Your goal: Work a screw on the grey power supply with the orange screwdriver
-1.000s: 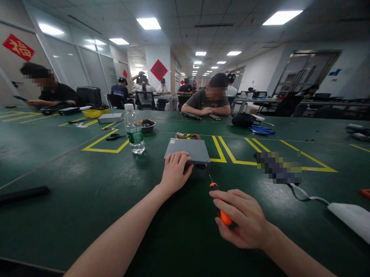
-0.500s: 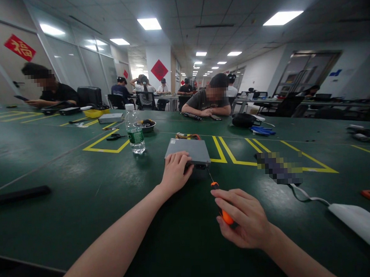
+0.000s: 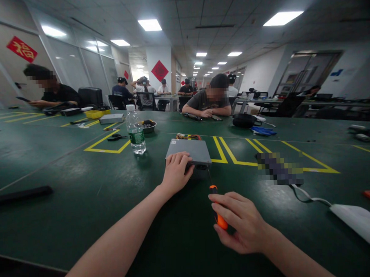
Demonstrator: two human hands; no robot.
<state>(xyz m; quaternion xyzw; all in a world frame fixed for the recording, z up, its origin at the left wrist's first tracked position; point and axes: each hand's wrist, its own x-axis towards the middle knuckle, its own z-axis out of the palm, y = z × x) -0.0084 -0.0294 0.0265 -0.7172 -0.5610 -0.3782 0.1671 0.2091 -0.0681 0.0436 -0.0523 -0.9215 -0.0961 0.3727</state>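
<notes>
A flat grey metal box (image 3: 190,150) lies on the green table (image 3: 67,188) in front of me, with coloured wires (image 3: 188,136) at its far end. My left hand (image 3: 176,171) rests on the box's near left corner, fingers curled over its edge. My right hand (image 3: 237,222) is closed round the orange handle of a screwdriver (image 3: 218,212). The thin shaft points up toward the near right corner of the box.
A water bottle (image 3: 135,130) stands left of the box, with a metal bowl (image 3: 148,125) behind it. Yellow tape lines mark the table. A white device with a cable (image 3: 357,221) lies at the right. A black bar (image 3: 20,194) lies at the left. Other people sit at the far side.
My right hand and the screwdriver have shifted slightly left and the handle has turned in my fingers. My left hand stays on the box.
</notes>
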